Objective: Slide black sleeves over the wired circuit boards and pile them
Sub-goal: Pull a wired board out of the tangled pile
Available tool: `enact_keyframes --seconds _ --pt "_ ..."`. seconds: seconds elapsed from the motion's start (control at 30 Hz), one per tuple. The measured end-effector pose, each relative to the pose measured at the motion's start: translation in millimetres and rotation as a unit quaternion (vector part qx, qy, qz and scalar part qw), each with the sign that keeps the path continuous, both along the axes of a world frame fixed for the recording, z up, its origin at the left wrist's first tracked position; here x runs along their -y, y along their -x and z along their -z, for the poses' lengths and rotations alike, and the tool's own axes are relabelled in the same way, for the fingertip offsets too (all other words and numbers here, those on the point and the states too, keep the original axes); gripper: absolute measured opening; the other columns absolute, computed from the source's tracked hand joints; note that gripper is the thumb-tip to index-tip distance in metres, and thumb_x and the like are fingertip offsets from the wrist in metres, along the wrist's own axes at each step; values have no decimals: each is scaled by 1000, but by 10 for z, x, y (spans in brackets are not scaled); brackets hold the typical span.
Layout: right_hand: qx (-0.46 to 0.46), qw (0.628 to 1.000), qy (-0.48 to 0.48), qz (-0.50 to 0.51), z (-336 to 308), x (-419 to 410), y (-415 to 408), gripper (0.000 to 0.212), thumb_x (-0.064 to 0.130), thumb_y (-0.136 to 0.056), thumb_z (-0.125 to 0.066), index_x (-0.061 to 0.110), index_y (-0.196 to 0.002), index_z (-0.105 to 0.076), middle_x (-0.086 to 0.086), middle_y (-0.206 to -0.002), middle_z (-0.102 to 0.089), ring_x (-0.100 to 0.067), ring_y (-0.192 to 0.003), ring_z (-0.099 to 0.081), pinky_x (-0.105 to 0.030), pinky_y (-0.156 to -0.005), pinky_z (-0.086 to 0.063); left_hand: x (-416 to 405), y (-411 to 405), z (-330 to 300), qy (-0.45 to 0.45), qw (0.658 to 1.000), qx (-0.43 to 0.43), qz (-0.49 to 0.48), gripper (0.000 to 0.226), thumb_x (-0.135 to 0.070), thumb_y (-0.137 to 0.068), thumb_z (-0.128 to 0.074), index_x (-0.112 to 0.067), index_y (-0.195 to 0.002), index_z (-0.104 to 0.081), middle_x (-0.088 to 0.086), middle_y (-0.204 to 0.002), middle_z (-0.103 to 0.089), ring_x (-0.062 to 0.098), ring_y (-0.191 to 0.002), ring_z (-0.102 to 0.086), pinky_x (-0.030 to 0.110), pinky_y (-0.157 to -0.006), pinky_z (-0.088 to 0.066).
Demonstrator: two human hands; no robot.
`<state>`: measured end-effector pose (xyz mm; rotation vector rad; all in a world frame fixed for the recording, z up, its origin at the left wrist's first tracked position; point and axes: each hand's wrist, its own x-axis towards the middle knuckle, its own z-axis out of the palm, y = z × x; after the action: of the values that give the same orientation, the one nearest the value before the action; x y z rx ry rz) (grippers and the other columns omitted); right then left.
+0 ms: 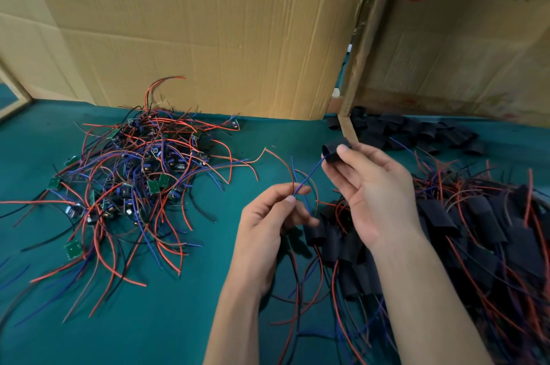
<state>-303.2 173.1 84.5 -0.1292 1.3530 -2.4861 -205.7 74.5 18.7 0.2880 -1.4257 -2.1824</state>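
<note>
Your two forearms come up from the near edge of the counter point(166, 320), and both hands are busy. Your right hand point(375, 195) pinches one black sleeve point(336, 150) between thumb and fingers, its open mouth turned left. Your left hand point(268, 221) is closed on a bundle of thin wires: a blue wire point(309, 175) runs from its fingertips up to the sleeve's mouth, and a red wire point(282, 160) arcs away above it. Whether a circuit board sits behind your left palm cannot be made out; only a dark shape shows under the fingers.

Under and to the right of your hands, along the right edge of the counter, lies the pile of sleeved boards point(476, 230), black sleeves with red and blue leads trailing out. They overlap too much to count, and the pile is cut off at the right and bottom.

Toward the far right corner sits a heap of empty black sleeves point(416, 132), also too many to count, partly hidden behind a cardboard edge.

On the left half of the counter, well apart from your hands, is the tangle of bare boards point(134, 174), small green boards among red, blue and black wires; roughly eight green faces show, others are buried.

Two cardboard panels point(208, 31) stand along the far edge.
</note>
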Motion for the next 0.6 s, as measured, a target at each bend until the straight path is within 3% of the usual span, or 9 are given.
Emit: enact_keyframes --seconds 0.17,0.33,0.47,0.6 --pt "-21 997 -6 -76 25 32 -54 14 -5 -92 -66 5 -101 -67 -15 -93 -75 -24 -81 -75 -32 -77 -63 -8 10 5 30 999 22 -2 24 -19 -90 -53 -15 -98 -75 6 -64 -53 24 -59 -59 32 -71 -50" --pt "-86 993 -32 -68 12 71 -76 17 -5 -90 -70 4 -104 -67 -5 -83 -74 -18 -79 -73 -38 -84 -63 -49 9 -31 77 994 70 -43 28 -19 -83 -51 -18 -88 -79 -4 -46 -37 15 -40 -36 24 -66 -50" --pt "-137 987 -55 -56 -12 42 -70 19 -4 -88 -73 7 -103 -70 -1 -83 -75 -17 -87 -73 -35 -82 -62 -83 -2 -70 102 989 93 -59 27 -22 -78 -52 -20 -81 -80 -6 -42 -41 11 -41 -33 14 -45 -36" --pt "-156 984 -76 -39 -15 29 -46 20 -3 -88 -74 8 -103 -70 -1 -83 -76 -18 -87 -75 -33 -81 -62 -97 0 -92 125 985 104 -58 27 -21 -76 -53 -21 -78 -80 -9 -44 -45 6 -44 -36 13 -44 -31"
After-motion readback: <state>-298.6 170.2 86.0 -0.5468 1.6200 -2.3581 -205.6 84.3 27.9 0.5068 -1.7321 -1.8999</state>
